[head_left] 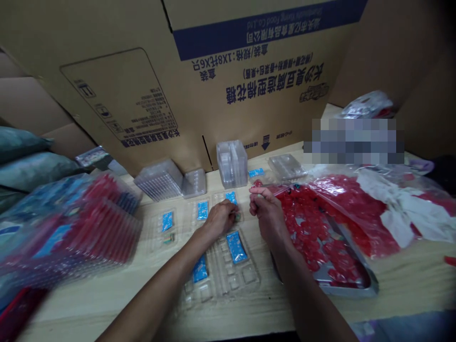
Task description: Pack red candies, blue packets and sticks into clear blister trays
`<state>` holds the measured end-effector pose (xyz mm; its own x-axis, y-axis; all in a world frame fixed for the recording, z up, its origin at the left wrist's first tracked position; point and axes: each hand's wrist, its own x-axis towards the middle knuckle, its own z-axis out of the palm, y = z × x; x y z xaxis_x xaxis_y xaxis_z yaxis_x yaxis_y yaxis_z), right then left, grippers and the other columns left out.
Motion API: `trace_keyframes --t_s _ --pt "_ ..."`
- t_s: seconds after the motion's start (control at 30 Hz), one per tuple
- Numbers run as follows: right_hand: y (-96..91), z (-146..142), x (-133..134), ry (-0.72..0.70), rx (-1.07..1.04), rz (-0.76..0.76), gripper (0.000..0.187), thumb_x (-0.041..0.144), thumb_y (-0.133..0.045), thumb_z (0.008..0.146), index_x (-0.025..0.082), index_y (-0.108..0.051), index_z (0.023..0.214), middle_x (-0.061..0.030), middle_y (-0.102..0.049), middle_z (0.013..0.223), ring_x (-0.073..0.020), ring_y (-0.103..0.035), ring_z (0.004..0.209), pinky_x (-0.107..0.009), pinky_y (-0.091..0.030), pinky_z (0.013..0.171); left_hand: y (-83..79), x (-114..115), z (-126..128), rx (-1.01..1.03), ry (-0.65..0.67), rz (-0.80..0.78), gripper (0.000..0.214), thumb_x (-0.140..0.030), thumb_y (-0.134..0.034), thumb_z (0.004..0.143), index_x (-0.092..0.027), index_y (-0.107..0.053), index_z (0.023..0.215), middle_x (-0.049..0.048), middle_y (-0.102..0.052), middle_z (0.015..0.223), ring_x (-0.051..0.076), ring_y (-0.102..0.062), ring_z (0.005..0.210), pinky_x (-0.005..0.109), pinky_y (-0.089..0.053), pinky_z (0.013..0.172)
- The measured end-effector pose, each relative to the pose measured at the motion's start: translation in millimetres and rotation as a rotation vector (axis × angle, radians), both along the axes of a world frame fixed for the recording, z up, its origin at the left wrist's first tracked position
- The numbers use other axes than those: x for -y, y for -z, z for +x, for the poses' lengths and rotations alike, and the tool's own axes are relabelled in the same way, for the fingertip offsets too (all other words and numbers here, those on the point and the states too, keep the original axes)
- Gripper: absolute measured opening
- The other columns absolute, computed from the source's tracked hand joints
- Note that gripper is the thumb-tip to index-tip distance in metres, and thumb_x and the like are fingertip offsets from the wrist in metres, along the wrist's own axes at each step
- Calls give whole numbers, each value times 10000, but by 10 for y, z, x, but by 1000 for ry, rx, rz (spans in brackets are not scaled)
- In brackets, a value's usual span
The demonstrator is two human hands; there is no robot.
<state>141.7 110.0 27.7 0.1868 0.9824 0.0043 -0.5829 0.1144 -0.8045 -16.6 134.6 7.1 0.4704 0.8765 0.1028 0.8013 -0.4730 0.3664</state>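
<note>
My left hand (pixel 221 217) rests with curled fingers on a clear plastic blister tray (pixel 228 273) in the middle of the wooden table, pinching something small I cannot make out. Blue sachets (pixel 236 247) lie in the tray's compartments. My right hand (pixel 264 209) hovers just right of it, fingers pinched together around a small item, beside a metal tray (pixel 359 285) heaped with red candies (pixel 313 237). More clear trays with blue sachets (pixel 167 221) lie to the left.
Stacks of filled red-and-blue packs (pixel 71 228) fill the left side. Empty clear tray stacks (pixel 231 164) stand at the back against a large cardboard box (pixel 199 80). Plastic bags of red candies (pixel 366 209) cover the right.
</note>
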Motion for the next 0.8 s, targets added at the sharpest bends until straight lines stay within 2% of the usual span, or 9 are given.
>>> trace_keyframes --t_s 0.27,0.43,0.57,0.8 --pt "29 -37 -6 -23 30 -10 198 273 -640 615 190 -629 794 71 -498 552 -77 -387 455 -214 -275 433 -61 47 -71 -101 211 31 251 -113 -500 872 -195 -727 942 73 -674 949 192 -628 918 275 -475 823" --pt "57 -71 -2 -46 34 -17 185 250 -636 602 184 -644 775 77 -484 523 -78 -393 452 -206 -288 430 -70 9 -31 -130 163 4 204 -98 -514 843 -170 -696 902 73 -672 923 190 -622 857 272 -470 777" --pt "70 -92 4 -75 51 -16 170 250 -620 606 180 -650 759 77 -472 504 -78 -380 441 -207 -277 423 -6 -9 -62 -117 166 3 226 -73 -516 808 -171 -699 896 74 -680 924 200 -623 872 283 -469 788" --pt "72 -100 3 -88 71 -33 162 259 -616 595 182 -640 735 77 -464 466 -81 -377 427 -207 -272 419 70 -93 -190 -26 198 -9 330 -68 -504 786 -194 -718 1004 63 -637 997 180 -606 896 268 -460 798"
